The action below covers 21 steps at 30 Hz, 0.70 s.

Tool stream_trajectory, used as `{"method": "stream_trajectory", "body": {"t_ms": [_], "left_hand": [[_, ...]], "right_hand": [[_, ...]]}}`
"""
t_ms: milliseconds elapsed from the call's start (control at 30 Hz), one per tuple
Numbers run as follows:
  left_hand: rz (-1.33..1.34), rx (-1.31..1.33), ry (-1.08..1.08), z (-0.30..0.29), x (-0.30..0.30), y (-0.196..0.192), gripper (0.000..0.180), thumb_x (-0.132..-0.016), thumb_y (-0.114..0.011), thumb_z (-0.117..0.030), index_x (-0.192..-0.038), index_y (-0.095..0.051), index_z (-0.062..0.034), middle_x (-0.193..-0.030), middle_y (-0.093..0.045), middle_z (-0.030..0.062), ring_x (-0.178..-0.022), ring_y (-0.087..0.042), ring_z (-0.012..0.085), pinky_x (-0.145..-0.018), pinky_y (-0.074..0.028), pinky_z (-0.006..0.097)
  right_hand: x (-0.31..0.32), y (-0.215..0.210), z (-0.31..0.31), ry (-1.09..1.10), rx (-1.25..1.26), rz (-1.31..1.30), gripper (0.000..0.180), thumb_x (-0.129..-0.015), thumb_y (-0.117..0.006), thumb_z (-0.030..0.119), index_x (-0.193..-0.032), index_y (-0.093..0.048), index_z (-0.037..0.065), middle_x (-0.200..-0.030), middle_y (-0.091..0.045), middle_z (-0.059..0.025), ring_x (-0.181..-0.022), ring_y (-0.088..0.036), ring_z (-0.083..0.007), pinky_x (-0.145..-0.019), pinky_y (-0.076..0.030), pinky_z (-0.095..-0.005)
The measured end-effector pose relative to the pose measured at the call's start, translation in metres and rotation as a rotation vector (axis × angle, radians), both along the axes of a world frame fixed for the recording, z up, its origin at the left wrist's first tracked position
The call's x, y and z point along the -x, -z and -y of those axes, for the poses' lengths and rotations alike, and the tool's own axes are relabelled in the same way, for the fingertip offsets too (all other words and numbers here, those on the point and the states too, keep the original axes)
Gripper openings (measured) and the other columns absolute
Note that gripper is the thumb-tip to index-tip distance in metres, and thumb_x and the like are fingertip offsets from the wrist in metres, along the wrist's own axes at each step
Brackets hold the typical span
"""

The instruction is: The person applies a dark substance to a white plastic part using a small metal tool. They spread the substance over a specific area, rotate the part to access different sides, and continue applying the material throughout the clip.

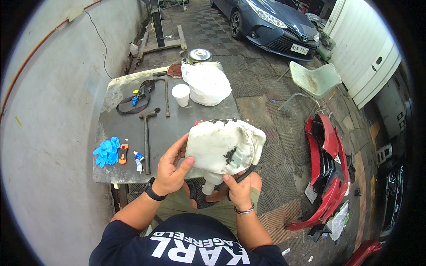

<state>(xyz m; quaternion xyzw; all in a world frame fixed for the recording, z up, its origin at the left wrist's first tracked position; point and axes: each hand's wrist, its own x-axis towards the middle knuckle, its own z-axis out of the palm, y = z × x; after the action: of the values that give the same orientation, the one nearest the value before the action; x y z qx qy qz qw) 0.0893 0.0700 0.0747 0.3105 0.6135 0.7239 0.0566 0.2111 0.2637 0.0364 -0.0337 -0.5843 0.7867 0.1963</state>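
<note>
Above the near edge of the table I hold a white plastic car fluid reservoir (208, 153) with its neck tilted down toward me. A rough black patch (230, 155) marks its face, and more black material runs along its far edge. My left hand (173, 167) grips the left side, thumb on the near face and fingers partly hidden behind. At the lower right, my right hand (240, 193) is closed around the bottom beside the neck (211, 182). A black hose (245, 174) comes out next to that hand.
On the dark table (171, 146) lie blue gloves (107, 151), an orange-black utility knife (123, 154), small tubes (138, 162), two hammers, a strap (144, 99), a white cup (181, 95) and a white plastic bag (206, 84). To the right are a red bumper (330, 186) and a chair (314, 80).
</note>
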Motion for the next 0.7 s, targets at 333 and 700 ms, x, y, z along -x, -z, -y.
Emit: {"method": "stream_trajectory", "body": {"t_ms": [333, 700], "left_hand": [[-0.018, -0.046, 0.041, -0.001, -0.002, -0.010, 0.064, -0.099, -0.071, -0.012, -0.152, -0.042, 0.0067, -0.144, -0.058, 0.0184, -0.128, -0.059, 0.0237, -0.108, -0.046, 0.038], [0.004, -0.035, 0.033, -0.002, -0.002, -0.006, 0.065, -0.097, -0.073, -0.012, -0.152, -0.043, 0.0062, -0.142, -0.060, 0.0169, -0.123, -0.061, 0.0208, -0.103, -0.048, 0.036]], "right_hand": [[-0.001, 0.011, -0.005, -0.044, 0.032, -0.004, 0.055, -0.097, -0.075, 0.020, -0.140, -0.055, -0.009, -0.135, -0.066, -0.0121, -0.125, -0.059, -0.0207, -0.108, -0.044, -0.0360], [-0.002, 0.009, -0.005, -0.061, 0.081, -0.006, 0.054, -0.097, -0.076, 0.021, -0.139, -0.057, -0.008, -0.135, -0.066, -0.0120, -0.127, -0.059, -0.0212, -0.109, -0.044, -0.0366]]}}
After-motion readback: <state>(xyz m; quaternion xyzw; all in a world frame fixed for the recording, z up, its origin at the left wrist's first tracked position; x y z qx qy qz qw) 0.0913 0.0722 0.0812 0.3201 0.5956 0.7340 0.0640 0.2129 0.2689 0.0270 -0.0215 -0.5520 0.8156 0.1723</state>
